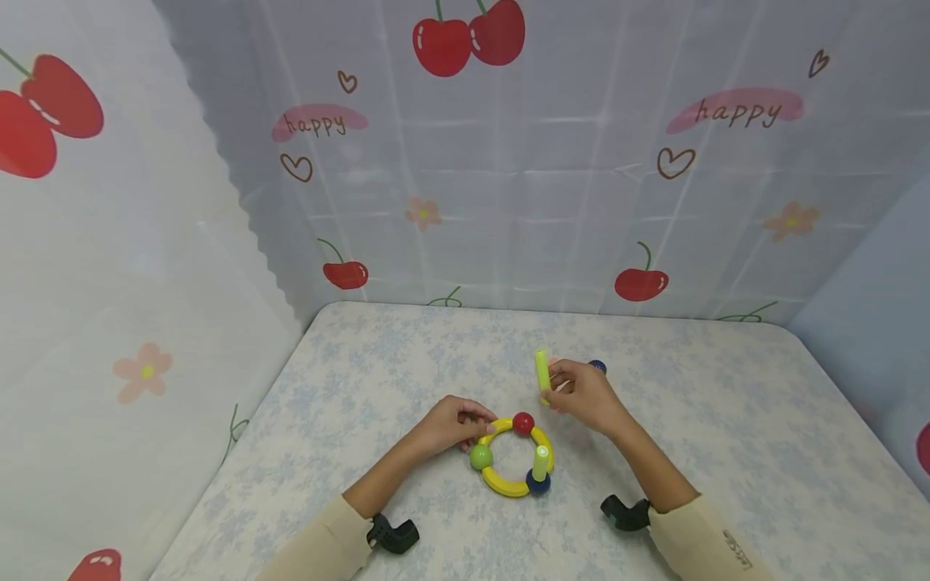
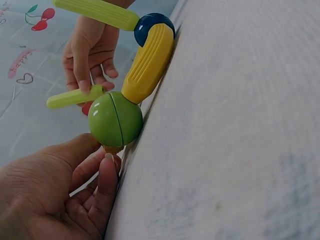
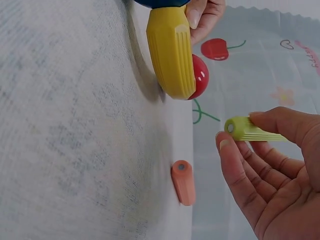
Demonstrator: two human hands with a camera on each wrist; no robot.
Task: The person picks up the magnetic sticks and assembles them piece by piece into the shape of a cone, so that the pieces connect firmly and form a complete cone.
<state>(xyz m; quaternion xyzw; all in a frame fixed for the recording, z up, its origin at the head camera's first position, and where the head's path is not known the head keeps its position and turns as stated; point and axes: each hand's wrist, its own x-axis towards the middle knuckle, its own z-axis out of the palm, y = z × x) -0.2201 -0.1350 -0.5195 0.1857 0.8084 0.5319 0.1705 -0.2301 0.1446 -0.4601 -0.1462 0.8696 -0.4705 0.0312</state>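
A ring of curved yellow pieces lies on the table, joined by a red ball, a green ball and a dark blue ball. On the blue ball a light green stick stands upright. My left hand pinches the yellow piece between the green and red balls. My right hand holds another light green stick between thumb and fingers, raised beyond the ring; its end with a round metal spot shows in the right wrist view.
Behind my right hand another dark blue ball lies on the table. An orange piece lies nearby in the right wrist view. A printed curtain hangs beyond the table's far edge.
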